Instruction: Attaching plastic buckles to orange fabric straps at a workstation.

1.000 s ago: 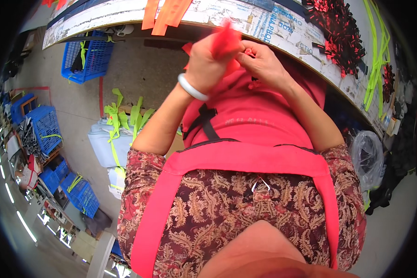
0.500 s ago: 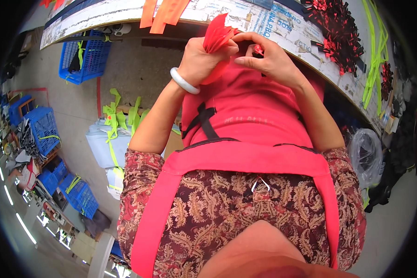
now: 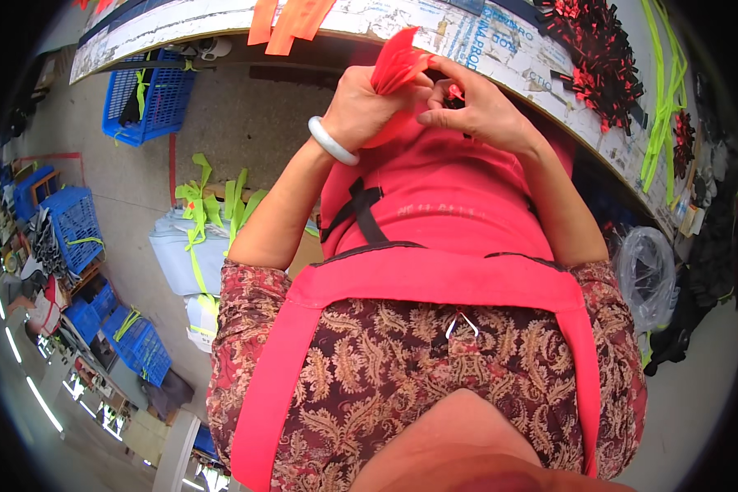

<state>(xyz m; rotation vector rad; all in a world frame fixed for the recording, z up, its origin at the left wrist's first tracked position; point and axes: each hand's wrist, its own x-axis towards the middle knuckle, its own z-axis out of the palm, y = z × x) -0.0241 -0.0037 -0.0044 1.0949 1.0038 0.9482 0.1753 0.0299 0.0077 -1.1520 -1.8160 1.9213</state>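
My left hand [image 3: 362,108] is closed round a fanned stack of red fabric strips [image 3: 397,64], whose ends stick up above the fist. A white bangle [image 3: 333,141] circles that wrist. Close beside it, my right hand [image 3: 492,113] is curled, with a small red-and-black piece [image 3: 454,96] in its fingers; its exact kind is too hidden to tell. The right index finger reaches to the edge of the red stack. Both hands are above the red apron [image 3: 459,184] on my lap, just short of the table edge.
The white-topped table [image 3: 435,37] carries orange strips [image 3: 291,23], a pile of red-and-black tinsel-like strips [image 3: 594,61] and neon-yellow strips [image 3: 662,107]. Blue crates [image 3: 148,98] stand on the floor at left. Light-blue bundles with yellow ties [image 3: 190,246] lie nearer. A clear plastic bag [image 3: 646,266] is at right.
Both hands have shifted slightly, and the red stack has tipped a little to the right. The right fingers have moved slightly against its edge. Each hand keeps its hold.
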